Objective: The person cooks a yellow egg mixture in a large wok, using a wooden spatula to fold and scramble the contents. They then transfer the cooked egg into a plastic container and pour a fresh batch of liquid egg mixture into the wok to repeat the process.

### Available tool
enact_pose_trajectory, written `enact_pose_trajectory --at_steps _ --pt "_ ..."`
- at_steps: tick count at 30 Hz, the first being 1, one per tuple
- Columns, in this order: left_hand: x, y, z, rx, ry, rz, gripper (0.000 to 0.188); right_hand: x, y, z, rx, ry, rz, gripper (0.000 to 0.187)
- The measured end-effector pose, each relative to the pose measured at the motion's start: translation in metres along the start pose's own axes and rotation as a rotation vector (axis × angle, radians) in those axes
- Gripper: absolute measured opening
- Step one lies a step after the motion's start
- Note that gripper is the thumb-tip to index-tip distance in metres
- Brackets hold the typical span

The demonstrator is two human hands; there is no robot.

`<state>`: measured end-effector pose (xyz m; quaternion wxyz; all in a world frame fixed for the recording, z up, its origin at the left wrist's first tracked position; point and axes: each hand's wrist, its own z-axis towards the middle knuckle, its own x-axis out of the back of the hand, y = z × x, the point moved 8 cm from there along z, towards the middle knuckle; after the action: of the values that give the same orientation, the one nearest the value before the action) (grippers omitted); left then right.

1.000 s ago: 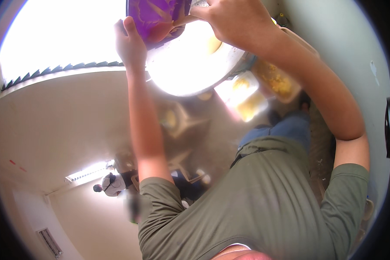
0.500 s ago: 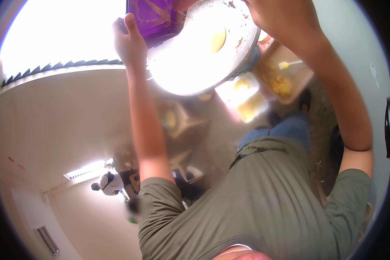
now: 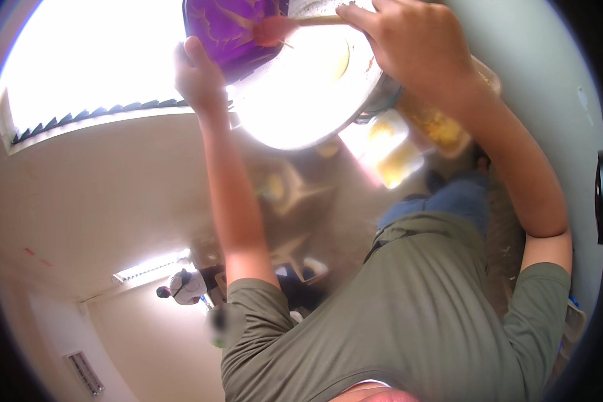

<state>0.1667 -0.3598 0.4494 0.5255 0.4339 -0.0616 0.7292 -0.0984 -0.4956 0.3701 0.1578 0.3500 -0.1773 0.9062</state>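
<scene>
At the top, my left hand (image 3: 199,75) grips the near side of a purple container (image 3: 222,41), its thumb up along the edge. Pale smears streak the container's inner surface. My right hand (image 3: 412,41) pinches the light handle of a spatula (image 3: 275,31) with a reddish head. That head lies against the container's inside. Under both hands is a large round pan or plate (image 3: 285,124), bright with glare, dark bits showing at its far rim. A pale yellow round patch (image 3: 342,59) lies on it; whether batter or something firmer, I cannot tell.
Beside the round pan, nearer me, stand white tubs (image 3: 392,151) with yellow contents. A tray (image 3: 442,130) of yellow pieces is partly behind my right forearm. A wall (image 3: 549,87) rises close on the right. Another person (image 3: 186,287) is far off at lower left.
My right hand has come lower, bringing the spatula's head further into the purple container and into fuller view. My left hand keeps its hold, the container tilting slightly. The whole view has shifted a little.
</scene>
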Motion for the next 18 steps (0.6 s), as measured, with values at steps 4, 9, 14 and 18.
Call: enact_pose_trajectory --at_steps 4,9,14,18 --pt "-0.002 0.004 0.001 0.101 -0.014 -0.078 0.075 -0.008 0.005 0.014 0.001 0.066 0.054 0.018" --pt "0.008 0.011 0.004 -0.04 0.086 -0.063 0.079 -0.036 0.009 0.001 -0.007 -0.026 -0.01 0.016" --pt "0.01 0.001 -0.006 -0.001 0.054 -0.057 0.081 -0.035 0.002 -0.002 -0.032 -0.372 -0.003 0.013" --pt "0.014 0.001 -0.013 -0.045 0.104 -0.073 0.083 0.004 -0.01 0.01 0.024 -0.229 0.037 0.014"
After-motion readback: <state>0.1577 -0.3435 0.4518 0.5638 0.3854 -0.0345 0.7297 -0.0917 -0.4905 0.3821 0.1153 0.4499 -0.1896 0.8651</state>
